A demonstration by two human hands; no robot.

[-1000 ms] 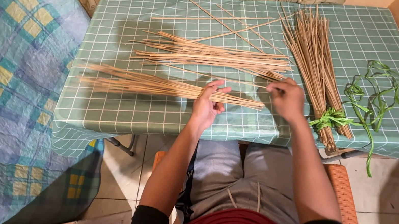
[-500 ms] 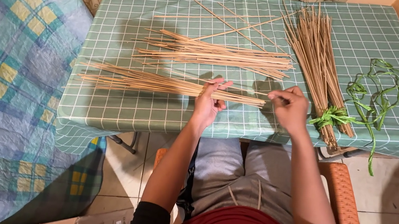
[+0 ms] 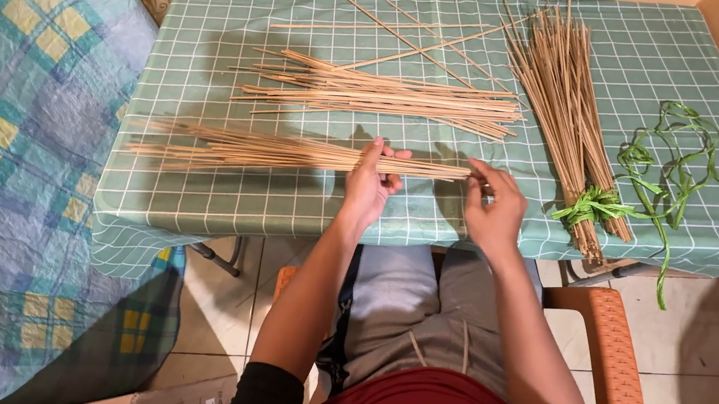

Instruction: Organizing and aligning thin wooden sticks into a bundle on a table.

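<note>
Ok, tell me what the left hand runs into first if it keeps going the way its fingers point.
Probably the loose pile of sticks farther up the table. The left hand holds a stick bundle, fingers pointing away from the person; only bare tablecloth shows between.

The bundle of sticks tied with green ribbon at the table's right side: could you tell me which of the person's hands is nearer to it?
Right. The right hand lies just left of the tied bundle, apart from it; the left hand is farther left.
</note>
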